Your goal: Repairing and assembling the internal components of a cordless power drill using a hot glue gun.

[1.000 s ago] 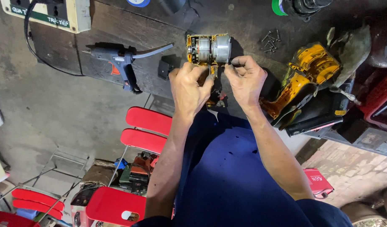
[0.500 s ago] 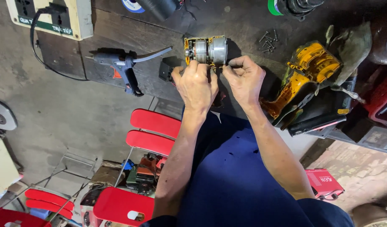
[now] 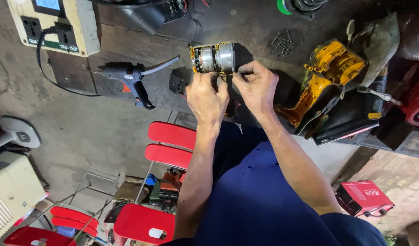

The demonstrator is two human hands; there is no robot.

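Motor [image 3: 213, 58] is lying upper centre on the bench [image 3: 127, 41], steadied for close work. Left hand [image 3: 207, 98] and right hand [image 3: 256, 86] are pinching small parts at its base, fingers closed; screws [image 3: 281, 42] are sitting nearby.

I see the motor [image 3: 212, 58] as silver metal at one end and yellow with dark windings at the other. The housing [image 3: 330, 75] to the right is yellow with black inner parts. The glue gun [image 3: 130, 77] is dark blue-grey with a small orange trigger and a pale grey nozzle. The socket box [image 3: 59, 27] is cream with a green strip and black outlets; its cord [image 3: 50, 75] is black. The bench [image 3: 127, 36] is dark grey-brown. The screws [image 3: 281, 42] are dull grey. The chair [image 3: 171, 143] below has red slats on a grey frame. My clothing [image 3: 264, 200] is plain dark blue. The box [image 3: 365, 197] on the floor is red.
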